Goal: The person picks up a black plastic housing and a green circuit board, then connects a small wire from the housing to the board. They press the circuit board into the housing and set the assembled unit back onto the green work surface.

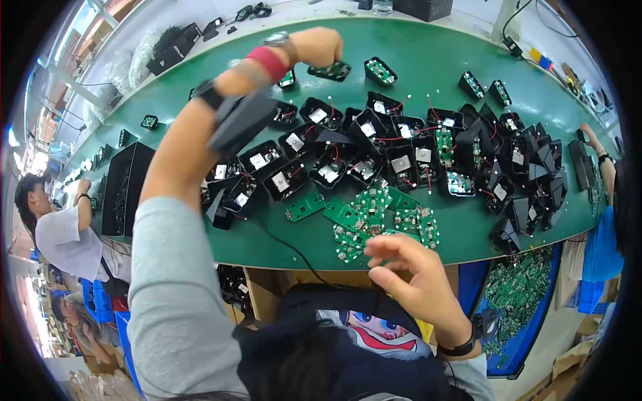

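Observation:
My left arm reaches far across the green table. At its end my left hand (319,47) is closed, fingers pointing down, at a small black housing with a green circuit board (331,71) in it; the fingertips are partly hidden. My right hand (416,275) is held at the table's near edge, fingers curved and apart, with nothing in it. Just beyond it lies a loose pile of green circuit boards (371,208). Behind the pile stand many open black housings (331,174) with red wires and white parts inside.
More black housings (535,164) are heaped on the right. Other board-filled housings (380,71) stand at the far side of the table (428,57). A blue bin of circuit boards (518,287) is at the lower right, a black box (127,190) on the left. People sit at both sides.

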Available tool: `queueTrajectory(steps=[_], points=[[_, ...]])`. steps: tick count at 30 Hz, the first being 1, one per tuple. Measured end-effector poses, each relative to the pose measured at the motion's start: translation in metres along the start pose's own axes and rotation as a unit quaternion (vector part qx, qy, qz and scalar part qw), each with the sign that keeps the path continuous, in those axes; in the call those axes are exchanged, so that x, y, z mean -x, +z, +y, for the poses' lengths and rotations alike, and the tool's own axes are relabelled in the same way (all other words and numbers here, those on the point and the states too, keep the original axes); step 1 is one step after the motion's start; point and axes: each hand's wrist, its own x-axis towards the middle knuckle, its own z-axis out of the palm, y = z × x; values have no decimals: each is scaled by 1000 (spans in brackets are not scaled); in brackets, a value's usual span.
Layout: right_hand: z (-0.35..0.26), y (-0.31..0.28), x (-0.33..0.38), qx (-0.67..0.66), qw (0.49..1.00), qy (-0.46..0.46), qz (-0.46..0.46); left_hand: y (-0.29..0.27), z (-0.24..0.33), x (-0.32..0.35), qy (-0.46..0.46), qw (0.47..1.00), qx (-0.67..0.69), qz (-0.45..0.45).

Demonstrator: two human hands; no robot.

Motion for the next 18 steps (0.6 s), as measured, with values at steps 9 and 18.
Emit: queueTrajectory(steps=[9,18], points=[[25,-43,63,-33,958,129,255,43,-39,-95,175,979,21,101],[13,-38,16,96,976,-28,196,64,29,-86,56,993,-75,-65]])
